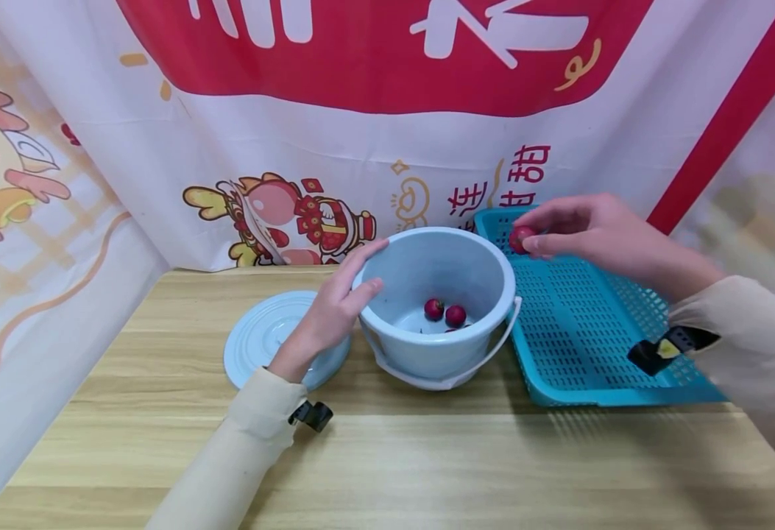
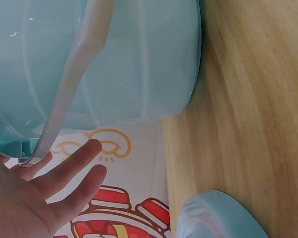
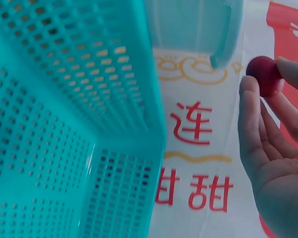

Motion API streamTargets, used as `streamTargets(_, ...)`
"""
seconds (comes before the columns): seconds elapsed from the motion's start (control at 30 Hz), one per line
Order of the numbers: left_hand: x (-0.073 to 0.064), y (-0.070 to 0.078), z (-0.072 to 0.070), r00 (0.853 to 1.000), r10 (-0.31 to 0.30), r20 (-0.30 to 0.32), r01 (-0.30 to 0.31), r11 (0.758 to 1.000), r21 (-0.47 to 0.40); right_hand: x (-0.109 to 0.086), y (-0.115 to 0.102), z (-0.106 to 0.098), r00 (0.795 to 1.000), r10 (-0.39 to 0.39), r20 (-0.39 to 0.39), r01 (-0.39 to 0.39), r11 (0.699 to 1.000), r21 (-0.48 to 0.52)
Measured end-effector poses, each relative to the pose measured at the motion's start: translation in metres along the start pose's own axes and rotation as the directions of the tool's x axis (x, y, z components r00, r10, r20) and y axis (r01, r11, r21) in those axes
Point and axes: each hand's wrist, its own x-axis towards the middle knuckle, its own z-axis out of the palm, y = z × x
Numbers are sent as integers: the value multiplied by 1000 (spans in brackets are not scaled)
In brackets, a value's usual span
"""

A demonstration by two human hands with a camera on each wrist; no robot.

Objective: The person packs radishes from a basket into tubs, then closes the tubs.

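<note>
A pale blue bucket with a white handle stands upright on the table. At its left rim is my left hand, the thumb over the edge and the other fingers along the outside. In the left wrist view several of those fingers spread fairly straight beside the wall. Inside the bucket lie a few small red radishes, partly hidden by the near rim. My right hand pinches another round red radish between thumb and fingertips, above the back left part of a turquoise basket.
A round pale blue lid lies flat on the wooden table, left of the bucket. The basket sits close against the bucket's right side. A printed white and red cloth hangs behind the table.
</note>
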Motion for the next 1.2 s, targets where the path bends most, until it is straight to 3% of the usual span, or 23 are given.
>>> streamTargets(0.3,1,3,7,998,52,-36,-53,999,-1,16,-16,23,997,-67,-23,70,990,120)
streamTargets(0.53,0,6,9,998,4,-60,-1,998,56,25,-21,34,997,-58,41,53,992,112)
streamTargets(0.83,0,8,10,996,-60,-71,64,997,52,33,-18,37,995,-55,86,52,998,35)
streamTargets(1.0,-1,12,12,989,-120,-85,123,991,41,41,-18,39,994,-61,91,63,998,-14)
streamTargets(1.2,-2,13,15,985,-143,-97,147,988,36,49,-18,41,994,-84,75,87,996,-32)
